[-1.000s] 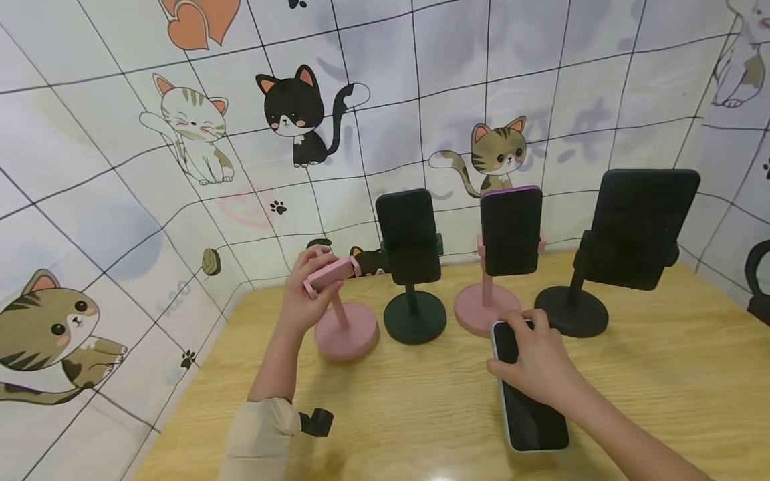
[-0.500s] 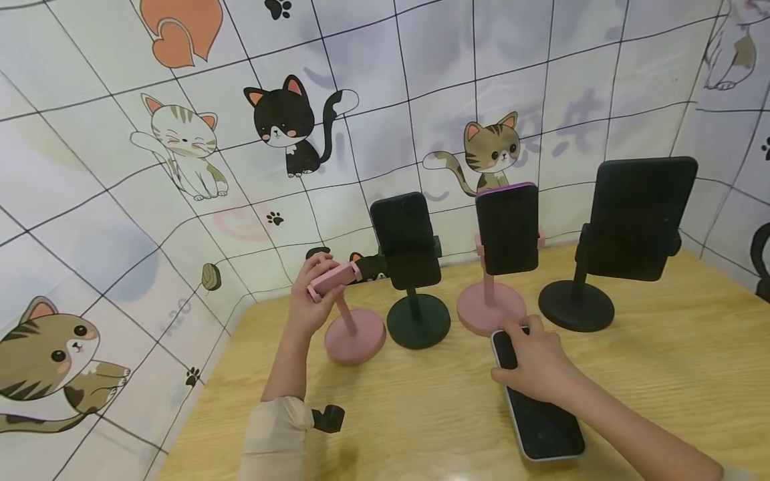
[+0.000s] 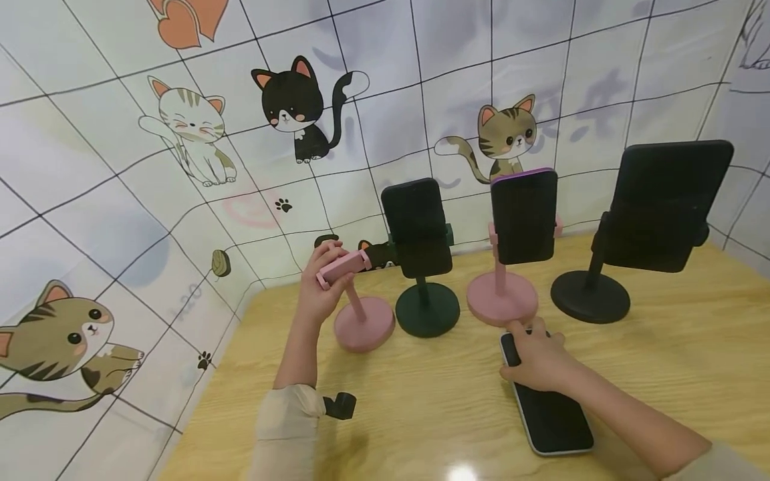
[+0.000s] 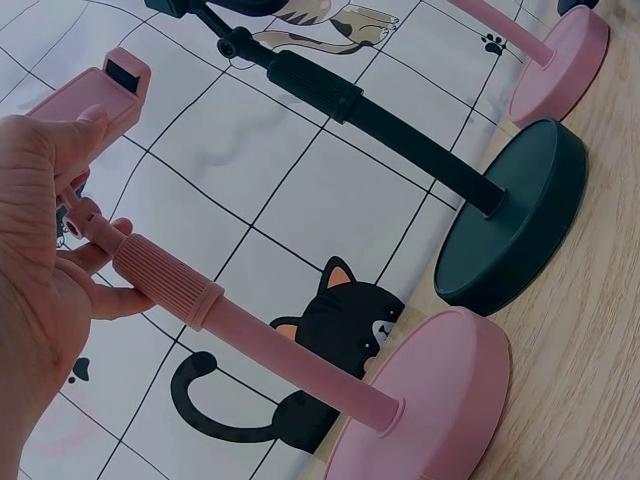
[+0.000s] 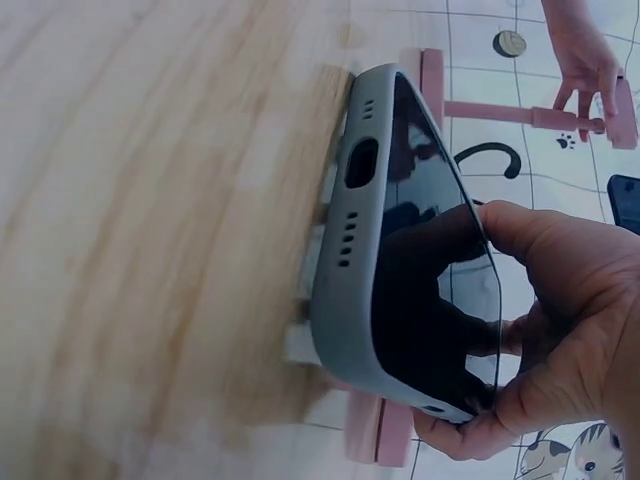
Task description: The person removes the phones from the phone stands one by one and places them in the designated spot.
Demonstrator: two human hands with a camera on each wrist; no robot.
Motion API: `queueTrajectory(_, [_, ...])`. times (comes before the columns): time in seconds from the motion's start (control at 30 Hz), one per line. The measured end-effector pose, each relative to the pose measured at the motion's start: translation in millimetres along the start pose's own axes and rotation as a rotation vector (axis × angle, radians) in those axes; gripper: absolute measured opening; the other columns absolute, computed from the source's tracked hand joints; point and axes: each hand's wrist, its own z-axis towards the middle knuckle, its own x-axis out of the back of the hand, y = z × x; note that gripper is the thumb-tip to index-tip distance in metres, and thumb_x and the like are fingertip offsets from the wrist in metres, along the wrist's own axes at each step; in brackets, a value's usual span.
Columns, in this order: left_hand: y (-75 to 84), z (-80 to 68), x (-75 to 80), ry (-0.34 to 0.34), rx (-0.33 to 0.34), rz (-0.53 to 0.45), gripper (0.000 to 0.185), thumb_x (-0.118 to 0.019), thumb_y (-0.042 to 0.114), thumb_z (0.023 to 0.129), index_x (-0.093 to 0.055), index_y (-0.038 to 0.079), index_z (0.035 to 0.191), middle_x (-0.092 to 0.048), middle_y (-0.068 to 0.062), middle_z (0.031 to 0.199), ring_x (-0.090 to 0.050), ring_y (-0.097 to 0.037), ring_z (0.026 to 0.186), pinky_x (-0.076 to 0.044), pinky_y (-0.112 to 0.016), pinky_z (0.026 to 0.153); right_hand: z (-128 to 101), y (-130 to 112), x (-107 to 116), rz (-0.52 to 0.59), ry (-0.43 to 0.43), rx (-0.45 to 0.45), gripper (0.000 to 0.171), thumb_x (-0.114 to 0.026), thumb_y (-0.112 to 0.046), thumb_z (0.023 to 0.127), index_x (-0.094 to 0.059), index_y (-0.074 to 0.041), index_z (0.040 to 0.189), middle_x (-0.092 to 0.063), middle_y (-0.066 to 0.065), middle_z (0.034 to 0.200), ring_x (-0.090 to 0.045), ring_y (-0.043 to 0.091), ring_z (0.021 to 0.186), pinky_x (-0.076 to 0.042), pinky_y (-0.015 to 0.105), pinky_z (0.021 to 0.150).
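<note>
My left hand [image 3: 325,284] holds the pink phone stand [image 3: 363,325] by its cradle at the top. In the left wrist view, the thumb [image 4: 78,135] lies on the cradle and the fingers reach behind the joint near the ribbed collar. The cradle holds no phone. My right hand [image 3: 541,361] grips a smartphone [image 3: 556,421] in a pale case near its far end, screen up, with the thumb at its left side. In the right wrist view, the case's bottom edge [image 5: 350,240] faces the camera; whether the whole phone touches the table cannot be told.
To the right of the held stand are a green stand [image 3: 427,310] with a phone, a pink stand [image 3: 502,298] with a phone, and a black stand [image 3: 589,297] with a tablet [image 3: 668,207]. A cat-printed cloth [image 3: 385,120] hangs behind the wooden table [image 3: 409,407].
The near end of the smartphone has swung a little to the right under my right hand. My left hand keeps its hold on the pink stand. The head view has shifted slightly.
</note>
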Motion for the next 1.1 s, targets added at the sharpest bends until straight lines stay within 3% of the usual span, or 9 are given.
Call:
queueTrajectory(0.3, [-3.9,3.0,-3.0,-0.018,-0.018,-0.012,0.028,-0.063,-0.013,0.073,-0.057,-0.009,0.100,-0.047,-0.023,0.121,-0.043,-0.029,0.114,-0.039,-0.024,0.083,3.2,6.2,-0.7,-0.037,-0.048,-0.035,0.076,-0.077,-0.033,0.065,-0.043,0.007,0.121,-0.042,0.035,0.107,-0.046,0.048,0.089,-0.032,0.060,0.074])
queueTrajectory(0.53, [-0.7,2.2,-0.4,-0.025,0.025,-0.029,0.029,-0.063,-0.014,0.074,-0.056,-0.011,0.101,-0.044,-0.025,0.125,-0.042,-0.033,0.115,-0.039,-0.024,0.083,9.0,8.4,-7.4,-0.124,-0.050,0.004,0.072,-0.076,-0.035,0.063,-0.049,0.010,0.113,-0.051,0.030,0.102,-0.048,0.041,0.091,-0.030,0.060,0.077])
queueTrajectory(0.83, [0.1,1.4,5.9,-0.062,0.042,-0.088,0.031,-0.061,-0.017,0.072,-0.053,-0.012,0.102,-0.041,-0.029,0.127,-0.044,-0.032,0.112,-0.039,-0.023,0.082,7.0,4.1,-8.5,-0.089,-0.074,-0.083,0.067,-0.075,-0.033,0.064,-0.049,0.006,0.111,-0.045,0.027,0.101,-0.037,0.043,0.083,-0.038,0.047,0.057])
queueTrajectory(1.1, [0.7,1.1,11.4,-0.087,0.078,-0.118,0.032,-0.061,-0.018,0.073,-0.051,-0.012,0.102,-0.040,-0.027,0.131,-0.039,-0.035,0.120,-0.038,-0.023,0.084,8.5,3.6,-9.5,-0.115,-0.093,-0.101,0.067,-0.075,-0.035,0.064,-0.048,0.005,0.110,-0.043,0.026,0.099,-0.036,0.043,0.084,-0.037,0.049,0.058])
